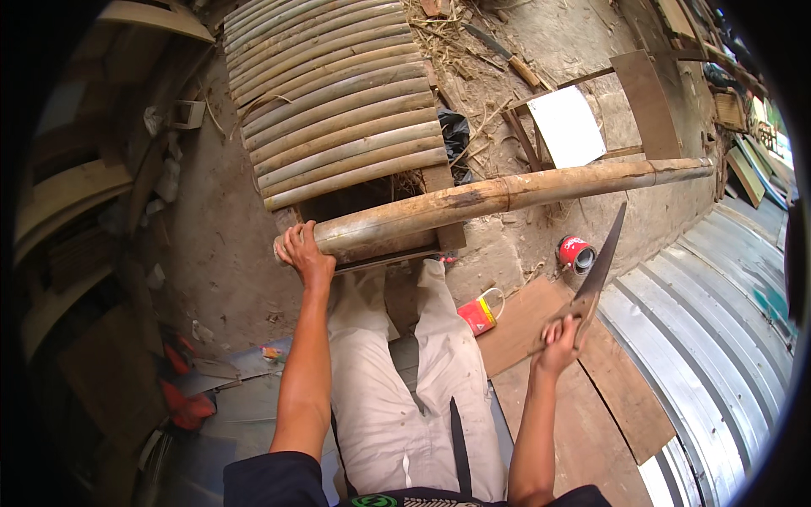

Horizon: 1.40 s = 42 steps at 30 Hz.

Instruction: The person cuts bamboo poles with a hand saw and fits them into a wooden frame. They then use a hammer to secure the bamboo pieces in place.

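A long, thick bamboo pole point(481, 196) lies crosswise in front of me, its left end over the near end of a slatted bamboo bench point(338, 101). My left hand point(304, 253) grips the pole close to that left end, fingers curled over its top. In my right hand point(557, 342) is a hand saw point(601, 262), held by its handle. The blade points away from me and upward, its tip just below the pole and apart from it.
A red paint can point(576, 253) and a red-and-yellow container point(477, 315) stand ahead of my legs. Brown boards point(583, 414) and corrugated metal sheets point(710, 321) lie at right. Beyond the pole are a wooden frame with a white panel point(568, 127) and a long knife point(507, 57).
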{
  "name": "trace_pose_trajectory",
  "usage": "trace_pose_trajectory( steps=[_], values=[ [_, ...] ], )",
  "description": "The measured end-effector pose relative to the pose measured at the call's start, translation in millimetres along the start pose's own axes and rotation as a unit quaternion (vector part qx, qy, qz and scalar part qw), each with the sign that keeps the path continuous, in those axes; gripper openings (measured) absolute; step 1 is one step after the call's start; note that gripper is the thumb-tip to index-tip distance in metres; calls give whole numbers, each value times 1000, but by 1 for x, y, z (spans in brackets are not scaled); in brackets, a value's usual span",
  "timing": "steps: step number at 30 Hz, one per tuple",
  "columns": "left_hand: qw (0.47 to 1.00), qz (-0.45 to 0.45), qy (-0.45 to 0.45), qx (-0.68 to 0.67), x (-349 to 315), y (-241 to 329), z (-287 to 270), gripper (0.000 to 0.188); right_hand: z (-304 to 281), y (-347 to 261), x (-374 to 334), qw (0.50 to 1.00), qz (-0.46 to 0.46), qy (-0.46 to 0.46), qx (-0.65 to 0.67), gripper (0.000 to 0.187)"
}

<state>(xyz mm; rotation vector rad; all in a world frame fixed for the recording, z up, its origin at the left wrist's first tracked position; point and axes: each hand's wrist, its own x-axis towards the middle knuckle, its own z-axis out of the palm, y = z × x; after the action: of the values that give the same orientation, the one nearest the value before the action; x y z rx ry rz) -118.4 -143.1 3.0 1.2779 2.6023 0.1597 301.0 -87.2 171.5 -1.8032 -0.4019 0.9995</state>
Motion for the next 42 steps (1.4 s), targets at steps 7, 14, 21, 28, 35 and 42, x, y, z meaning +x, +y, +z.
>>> trace_pose_trajectory(
  steps=[7,14,21,28,35,42],
  values=[
    [1000,6,4,-5,2,3,-3,69,-22,-19,-98,945,-87,-174,-262,18],
    [1000,4,3,-5,1,4,-5,69,0,-15,-97,875,-79,-318,-357,24],
    [1000,10,13,3,0,2,-2,70,-1,-20,-78,877,-111,-335,-326,20],
    [1000,4,1,-2,1,2,-2,69,5,-26,-83,867,-91,-345,-348,19],
    [1000,12,14,-5,1,0,0,68,8,-23,-84,870,-109,-339,-343,14],
    [1000,-7,-15,2,2,4,-6,68,14,-18,-83,855,-160,-361,-335,12]
  ],
)
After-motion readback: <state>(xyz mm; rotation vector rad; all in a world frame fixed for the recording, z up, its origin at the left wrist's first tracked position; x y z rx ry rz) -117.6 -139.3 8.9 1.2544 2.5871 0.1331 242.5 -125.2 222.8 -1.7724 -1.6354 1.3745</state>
